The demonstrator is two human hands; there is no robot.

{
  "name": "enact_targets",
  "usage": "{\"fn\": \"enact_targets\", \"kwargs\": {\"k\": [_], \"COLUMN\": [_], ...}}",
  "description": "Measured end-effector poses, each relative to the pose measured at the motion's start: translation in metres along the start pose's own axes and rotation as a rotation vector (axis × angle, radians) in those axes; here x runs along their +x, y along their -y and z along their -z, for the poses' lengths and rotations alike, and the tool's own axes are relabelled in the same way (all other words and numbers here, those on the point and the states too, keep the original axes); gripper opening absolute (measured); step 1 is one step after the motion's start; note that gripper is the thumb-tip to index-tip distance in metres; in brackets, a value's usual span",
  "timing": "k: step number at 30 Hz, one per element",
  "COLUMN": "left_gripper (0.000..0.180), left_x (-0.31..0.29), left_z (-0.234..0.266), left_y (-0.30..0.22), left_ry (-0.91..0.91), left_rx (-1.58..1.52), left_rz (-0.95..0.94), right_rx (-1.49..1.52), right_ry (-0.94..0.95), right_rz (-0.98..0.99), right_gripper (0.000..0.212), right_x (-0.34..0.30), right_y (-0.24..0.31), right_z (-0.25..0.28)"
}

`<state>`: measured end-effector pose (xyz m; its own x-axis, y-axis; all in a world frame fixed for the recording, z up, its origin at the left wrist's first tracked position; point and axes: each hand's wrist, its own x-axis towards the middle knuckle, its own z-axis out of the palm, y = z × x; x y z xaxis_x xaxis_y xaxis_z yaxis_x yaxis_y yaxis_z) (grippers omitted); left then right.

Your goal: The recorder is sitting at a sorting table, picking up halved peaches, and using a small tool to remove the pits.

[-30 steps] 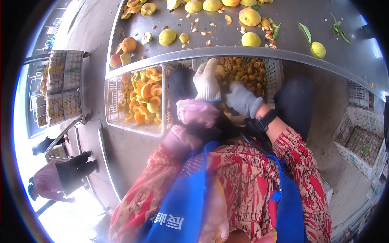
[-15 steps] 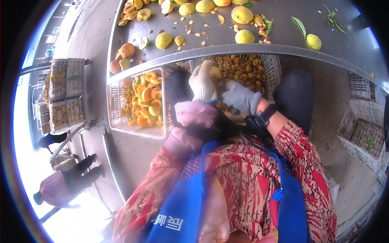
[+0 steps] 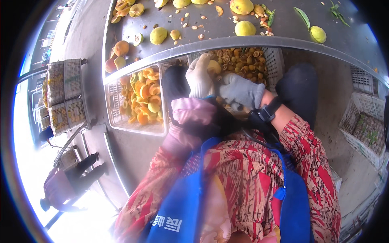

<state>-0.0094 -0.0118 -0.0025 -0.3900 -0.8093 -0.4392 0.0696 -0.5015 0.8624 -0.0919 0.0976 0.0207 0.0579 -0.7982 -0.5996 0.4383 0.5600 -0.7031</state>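
Left fingers (image 3: pixel 204 60) clasp yellow fruit (image 3: pixel 214 67) above a crate (image 3: pixel 275 65) of halves (image 3: pixel 253 65), right fingers (image 3: pixel 229 80) too hidden to tell.

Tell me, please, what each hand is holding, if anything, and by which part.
The left hand appears to hold a yellow fruit by its left side. Whether the right hand, close below it, grips anything cannot be told.

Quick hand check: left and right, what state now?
Left hand: closed, apparently holding a yellow peach.
Right hand: grip partly hidden; open, closed or holding cannot be told.
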Motion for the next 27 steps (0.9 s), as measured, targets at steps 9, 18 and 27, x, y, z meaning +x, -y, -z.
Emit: {"fn": "enact_targets", "kwargs": {"k": [9,18,27], "left_gripper": [0.023,0.026,0.028], "left_x": [-0.001,-0.022,-0.042], "left_z": [0.001,0.005,0.01], "left_y": [0.007,-0.012,-0.024], "left_ry": [0.079,0.24,0.208], "left_rx": [0.034,0.207,0.364], "left_rz": [-0.102,-0.021,0.04], "right_rx": [0.091,0.091,0.246], "right_ry": [-0.032,0.128,0.234], "right_rz": [0.03,0.079,-0.038], "right_gripper": [0.011,0.012,0.003], "right_x": [-0.006,-0.018,-0.024], "right_y": [-0.003,-0.013,-0.022], "right_z": [-0.004,0.005,0.0]}}
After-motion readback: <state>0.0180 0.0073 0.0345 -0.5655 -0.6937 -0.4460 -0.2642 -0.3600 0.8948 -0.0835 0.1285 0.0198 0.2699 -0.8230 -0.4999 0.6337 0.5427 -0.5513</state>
